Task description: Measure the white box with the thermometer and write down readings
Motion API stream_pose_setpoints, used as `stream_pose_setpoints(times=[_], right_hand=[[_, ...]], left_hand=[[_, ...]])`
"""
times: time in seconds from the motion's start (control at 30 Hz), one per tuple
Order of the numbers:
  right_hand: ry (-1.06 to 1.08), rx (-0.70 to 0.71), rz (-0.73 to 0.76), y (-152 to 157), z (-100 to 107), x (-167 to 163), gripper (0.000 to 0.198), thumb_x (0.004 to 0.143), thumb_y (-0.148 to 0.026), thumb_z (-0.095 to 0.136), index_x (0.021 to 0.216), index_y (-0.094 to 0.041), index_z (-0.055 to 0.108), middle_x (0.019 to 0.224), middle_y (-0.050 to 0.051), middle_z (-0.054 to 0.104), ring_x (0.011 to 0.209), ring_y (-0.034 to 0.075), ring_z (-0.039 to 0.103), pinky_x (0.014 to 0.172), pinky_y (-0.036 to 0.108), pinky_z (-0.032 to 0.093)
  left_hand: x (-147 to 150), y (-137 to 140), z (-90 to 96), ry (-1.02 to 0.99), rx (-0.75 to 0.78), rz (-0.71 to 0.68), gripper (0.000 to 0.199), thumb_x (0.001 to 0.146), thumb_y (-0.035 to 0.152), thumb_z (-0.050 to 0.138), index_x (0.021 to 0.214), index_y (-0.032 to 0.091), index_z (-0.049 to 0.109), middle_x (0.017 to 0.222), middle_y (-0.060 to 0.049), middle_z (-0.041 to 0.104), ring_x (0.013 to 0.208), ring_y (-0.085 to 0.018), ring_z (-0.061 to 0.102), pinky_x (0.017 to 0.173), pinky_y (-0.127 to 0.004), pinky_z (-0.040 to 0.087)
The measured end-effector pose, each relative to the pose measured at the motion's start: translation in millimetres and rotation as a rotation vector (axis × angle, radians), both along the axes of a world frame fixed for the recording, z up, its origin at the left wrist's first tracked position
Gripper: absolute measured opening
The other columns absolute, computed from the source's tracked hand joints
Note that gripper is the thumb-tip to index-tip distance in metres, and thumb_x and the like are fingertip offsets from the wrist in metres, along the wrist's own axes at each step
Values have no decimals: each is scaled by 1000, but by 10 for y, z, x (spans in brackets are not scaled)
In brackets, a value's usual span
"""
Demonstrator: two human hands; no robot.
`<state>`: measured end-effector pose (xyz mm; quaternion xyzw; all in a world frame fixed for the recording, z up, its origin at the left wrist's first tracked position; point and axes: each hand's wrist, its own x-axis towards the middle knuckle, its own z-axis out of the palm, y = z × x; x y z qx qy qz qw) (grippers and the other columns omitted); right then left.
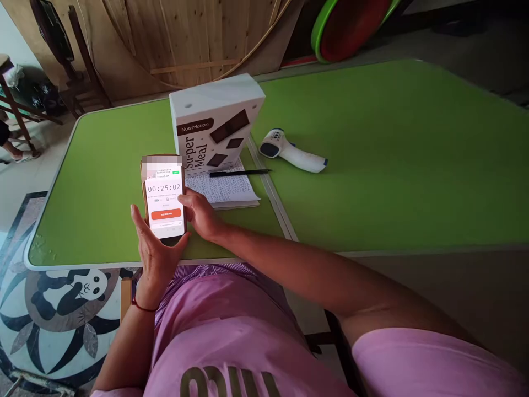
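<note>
Smartphone, lit and tilted toward the wearer, is held in both hands over the near left part of the green tabletop. Nearest of all is the wearer's pink shirt, with dark lettering across the chest. A thin red bracelet circles the left wrist. The left hand cups the phone from below, its grip spread across the phone's width, with one digit raised along the left side and another at the lower right corner. Its screen reads 00:25:02 above an orange bar. The right hand has a narrow grip on the phone's right edge, thumb over the screen's margin; its other fingers are mostly hidden. Beyond the hands lies a notebook covered in handwriting, with a black pen across it. Over its back part a white NutriMotion box stands upright; whether it rests on the pages cannot be told. To the right, past a pale strip, a white and blue infrared thermometer lies on its side. Farther back are a wooden panel and a red round object with a green rim.
</note>
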<state>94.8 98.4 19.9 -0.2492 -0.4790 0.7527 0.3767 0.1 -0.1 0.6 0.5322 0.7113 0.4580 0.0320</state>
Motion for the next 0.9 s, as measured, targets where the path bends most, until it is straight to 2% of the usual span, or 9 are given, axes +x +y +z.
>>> stream_pose_setpoints(times=[0.13,0.33,0.5,0.6,0.7,0.77,0.83,0.9], right_hand=[[42,-60,-12,-12,9,-8,38,73,-52,57,95,-22,60,86,4,69,87,24,65,72,37,53],[78,-47,18,-28,46,3,37,72,-50,58,96,-22,60,90,4,71,96,25,66,77,38,55],[63,-55,44,-42,184,68,37,70,-50,59,93,-21,62,93,5,72,98,26,65,80,39,54],[6,-17,-1,-20,327,144,35,70,-46,60,95,-22,62,100,4,70,98,24,64,81,38,54],[-78,51,-91,66,465,301,35,68,-41,65,98,-23,62,106,4,68,98,22,62,79,36,54],[-123,153,-141,174,519,464,34,70,-41,65,98,-22,63,106,5,67,96,20,61,77,34,54],[-177,317,-210,328,521,661,29,74,-41,63,95,-21,65,101,4,67,91,18,62,76,34,53],[-219,442,-345,521,465,874,26,74,-38,64,92,-20,65,90,3,67,82,16,62,75,34,53]], left_hand=[[-2,2,3,-8,7,17,129,61,29,82,153,21,-8,152,-23,29,133,-38,45,103,-52,47],[-12,-5,23,-6,17,23,127,61,31,81,153,18,-6,148,-22,34,129,-36,48,102,-49,48],[-36,-19,156,36,16,16,122,63,33,79,152,16,-3,136,-21,48,116,-34,58,93,-46,52],[-128,22,268,71,18,-8,124,63,33,79,152,16,-5,138,-22,46,119,-35,56,95,-47,51],[-315,137,389,109,17,-13,126,61,32,81,153,17,-5,151,-24,31,131,-36,46,105,-49,45],[-476,263,459,124,-9,1,128,59,29,82,153,16,-3,156,-23,23,138,-37,38,111,-48,39],[-640,423,511,105,-80,32,128,57,27,83,153,14,-1,157,-23,20,142,-36,32,114,-48,34],[-784,600,541,37,-192,87,125,58,28,83,153,13,3,156,-22,25,141,-35,35,114,-47,36]])
